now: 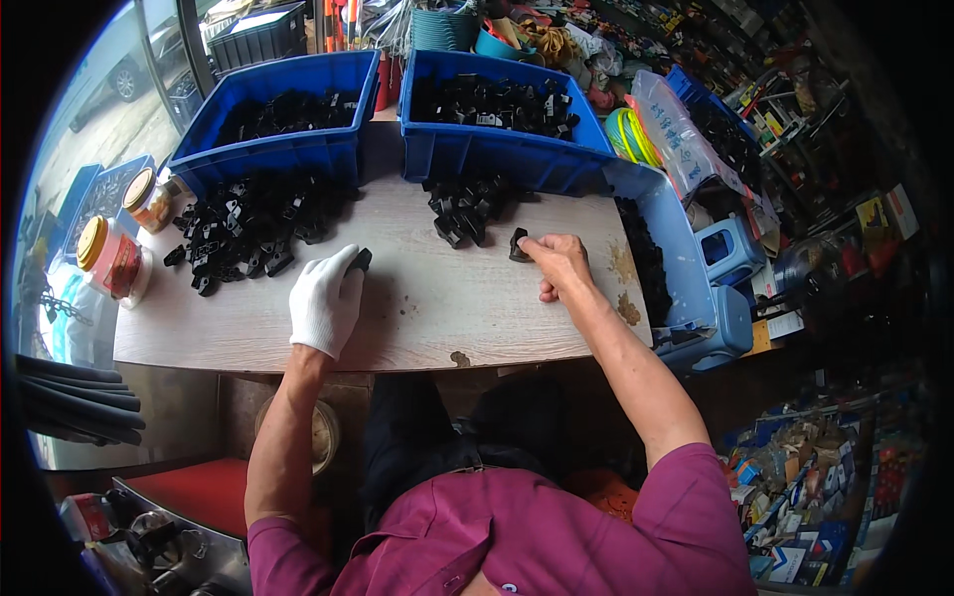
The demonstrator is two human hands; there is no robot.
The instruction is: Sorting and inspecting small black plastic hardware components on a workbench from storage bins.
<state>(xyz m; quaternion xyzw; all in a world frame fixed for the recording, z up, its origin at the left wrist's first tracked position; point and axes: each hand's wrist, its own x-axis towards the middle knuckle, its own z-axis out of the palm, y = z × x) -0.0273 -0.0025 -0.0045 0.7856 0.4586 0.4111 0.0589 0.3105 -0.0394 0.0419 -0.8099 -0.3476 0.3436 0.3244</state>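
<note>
My left hand (325, 303), in a white knitted glove, is over the middle of the table (467, 308). Its fingers are closed on a small black part (362, 260) that sticks out at the fingertips. Bare, my right hand (560, 264) pinches another small black part (518, 244) between thumb and fingers, close above the tabletop. A large heap of black parts (238, 226) spreads beyond my left hand. To the left of my right hand and farther off lies a smaller heap of black parts (472, 207). The exact kind of these parts is too small to tell.
Two blue bins, a left one (268, 151) and a right one (507, 154), hold more black parts at the far edge. A light blue bin (686, 243) stands against the right edge. Jars with yellow lids (107, 253) are at the left. Crowded shelves (835, 119) fill the right.
</note>
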